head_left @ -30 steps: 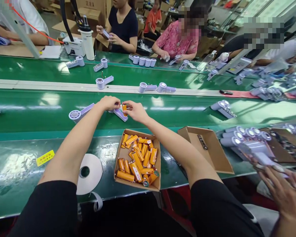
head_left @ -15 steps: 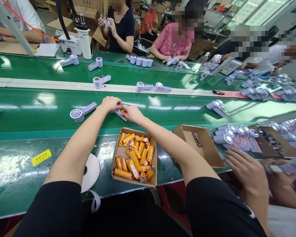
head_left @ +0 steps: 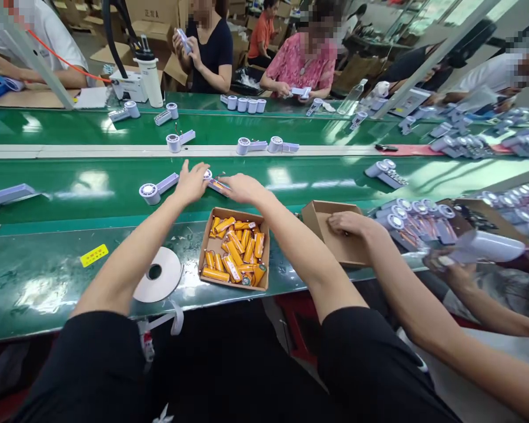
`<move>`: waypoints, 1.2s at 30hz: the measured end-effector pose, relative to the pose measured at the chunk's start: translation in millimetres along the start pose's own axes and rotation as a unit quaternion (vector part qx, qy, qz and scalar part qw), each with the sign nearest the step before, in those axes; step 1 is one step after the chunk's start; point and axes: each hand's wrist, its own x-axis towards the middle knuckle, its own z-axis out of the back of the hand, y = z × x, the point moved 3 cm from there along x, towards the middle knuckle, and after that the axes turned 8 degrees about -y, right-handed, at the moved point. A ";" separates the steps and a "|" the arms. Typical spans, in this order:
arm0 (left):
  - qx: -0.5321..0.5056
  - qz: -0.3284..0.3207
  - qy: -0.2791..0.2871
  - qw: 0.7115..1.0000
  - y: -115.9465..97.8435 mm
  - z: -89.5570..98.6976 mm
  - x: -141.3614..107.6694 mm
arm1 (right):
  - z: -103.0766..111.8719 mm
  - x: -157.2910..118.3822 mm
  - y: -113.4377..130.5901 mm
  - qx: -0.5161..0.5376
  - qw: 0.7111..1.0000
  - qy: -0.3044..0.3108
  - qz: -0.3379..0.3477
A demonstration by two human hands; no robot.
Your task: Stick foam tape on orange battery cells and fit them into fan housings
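Note:
On the green conveyor lies a lilac handheld fan with its handle laid open and something orange inside, likely a battery. My left hand is just left of the fan's round head, fingers stretched and apart. At the handle's other end, my right hand has its fingers closed on the edge. Its fingertips are partly hidden. A second handheld fan rests on the belt left of my left hand. Nearer to me stands a cardboard box of orange wrapped batteries.
A roll of white tape and a yellow label lie on the near table. To the right, a co-worker's hand reaches into a cardboard tray. More fans sit along the white divider; several people work across the belt.
My left hand has come off the fan's handle and spread its fingers by the head. A co-worker's hand has moved into the right tray, and its dark strip no longer shows.

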 end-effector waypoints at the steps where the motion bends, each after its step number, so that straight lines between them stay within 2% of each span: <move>1: 0.000 -0.003 -0.010 1.000 6.8 6.4 -40.2 | 6.9 -33.0 0.7 0.033 0.999 -0.035 0.009; 2: -0.006 -0.021 -0.025 0.999 16.0 11.8 -85.7 | 11.9 -70.6 2.3 0.094 0.992 -0.087 0.025; 4: -0.015 -0.079 0.008 0.997 40.2 12.9 -182.8 | 10.8 -149.7 6.9 0.232 0.960 -0.145 0.052; 6: -0.001 -0.120 0.062 0.991 66.7 5.6 -268.4 | -3.6 -215.5 17.1 0.319 0.937 -0.109 0.094; 8: 0.020 -0.102 0.060 0.993 88.1 -1.3 -323.0 | -18.8 -253.1 28.6 0.364 0.920 -0.106 0.099; 9: 0.025 -0.092 0.055 0.994 93.9 -3.9 -337.3 | -25.1 -260.4 35.2 0.373 0.915 -0.116 0.095; 11: 0.024 -0.086 0.030 0.996 93.8 -5.3 -344.5 | -34.9 -257.7 50.5 0.380 0.911 -0.139 0.078; 13: 0.030 -0.092 -0.035 0.995 80.3 -1.2 -334.7 | -43.3 -243.9 69.5 0.392 0.909 -0.129 0.063; 15: 0.037 -0.111 -0.138 0.983 57.5 5.8 -322.9 | -53.7 -231.9 90.8 0.417 0.905 -0.076 0.034; 17: 0.031 -0.139 -0.226 0.964 32.5 10.3 -317.4 | -68.5 -228.7 114.2 0.436 0.900 0.006 0.010; 19: 0.015 -0.160 -0.269 0.950 12.6 10.6 -317.8 | -87.7 -233.6 138.5 0.458 0.885 0.085 0.014; 22: 0.000 -0.157 -0.291 0.944 1.6 10.3 -323.6 | -121.3 -245.3 170.6 0.486 0.861 0.133 0.071; 24: -0.004 -0.134 -0.314 0.940 5.7 14.2 -328.9 | -143.0 -250.5 184.3 0.456 0.872 0.136 0.113; 27: -0.018 -0.064 -0.354 0.933 22.0 22.7 -336.4 | -159.6 -252.0 187.3 0.311 0.924 0.160 0.155; 29: -0.022 -0.001 -0.366 0.930 34.4 23.1 -339.1 | -149.0 -248.0 176.2 0.239 0.935 0.186 0.185; 31: -0.004 0.030 -0.369 0.929 43.3 16.0 -338.4 | -119.1 -236.6 155.6 0.247 0.926 0.180 0.221; 33: 0.024 0.011 -0.368 0.929 46.6 2.8 -334.7 | -78.8 -212.6 124.4 0.250 0.940 0.094 0.213; 35: 0.052 -0.032 -0.355 0.933 45.6 -12.6 -329.8 | -43.2 -179.3 87.5 0.171 0.973 -0.027 0.153; 36: 0.063 -0.049 -0.342 0.936 44.5 -19.4 -327.7 | -31.3 -161.9 70.7 0.109 0.984 -0.065 0.123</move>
